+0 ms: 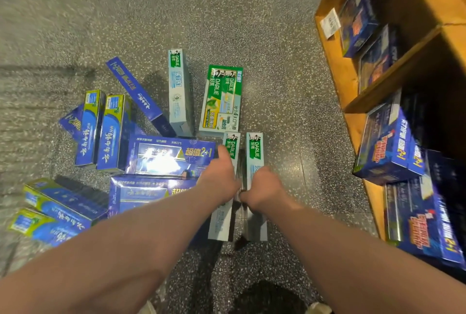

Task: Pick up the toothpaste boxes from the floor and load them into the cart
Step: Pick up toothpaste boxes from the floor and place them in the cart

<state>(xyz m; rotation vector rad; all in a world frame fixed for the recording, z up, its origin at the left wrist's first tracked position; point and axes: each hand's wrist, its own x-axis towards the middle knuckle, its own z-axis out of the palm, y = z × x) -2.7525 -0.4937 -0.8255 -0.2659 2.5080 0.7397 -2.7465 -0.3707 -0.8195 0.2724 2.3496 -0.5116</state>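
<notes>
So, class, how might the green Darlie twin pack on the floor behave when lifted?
The green Darlie twin pack is probably stiff: its edges look straight. Flat-sided and lying flat, so unlikely to roll. Its shiny wrap may feel slippery.

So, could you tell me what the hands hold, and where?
Mid-length on each: left hand, left pale Darlie box; right hand, right pale Darlie box.
</notes>
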